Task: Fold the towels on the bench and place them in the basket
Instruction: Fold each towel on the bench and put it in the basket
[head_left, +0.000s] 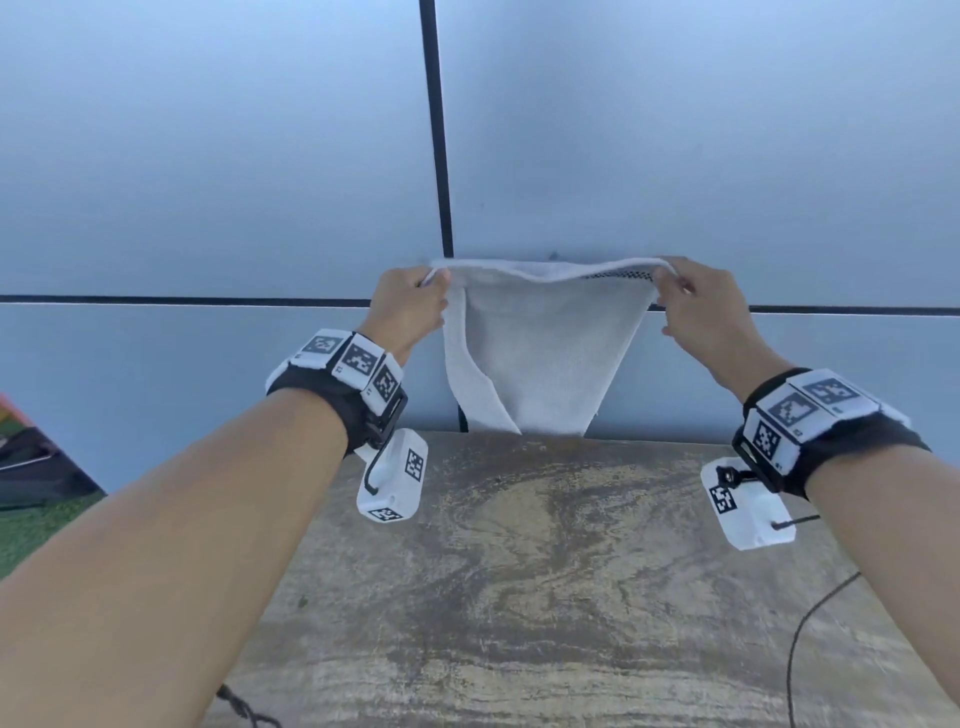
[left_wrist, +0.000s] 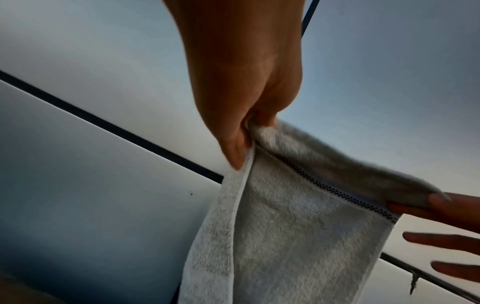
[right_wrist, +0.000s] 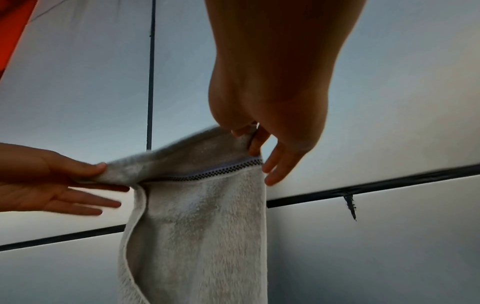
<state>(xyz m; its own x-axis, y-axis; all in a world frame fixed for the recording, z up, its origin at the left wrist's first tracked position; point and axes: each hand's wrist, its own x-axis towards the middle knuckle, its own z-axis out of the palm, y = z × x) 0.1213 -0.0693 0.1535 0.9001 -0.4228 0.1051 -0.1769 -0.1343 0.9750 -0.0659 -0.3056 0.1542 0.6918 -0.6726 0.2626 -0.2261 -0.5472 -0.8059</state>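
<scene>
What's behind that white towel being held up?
Behind the towel, pinched by the left hand and right hand, stands a grey panelled wall with dark seams. The stretch directly behind the cloth is covered.

No legible text appeared; the wristband tags (head_left: 358, 364) bore black-and-white square marker patterns, with tiny characters beside them, possibly numerals, too small to read.

Both forearms reached forward and up, each wrist strapped with a marker band. The left hand (head_left: 410, 304) and right hand (head_left: 701, 306) were raised level, thumb and forefinger pinched together, remaining fingers loosely extended.
</scene>
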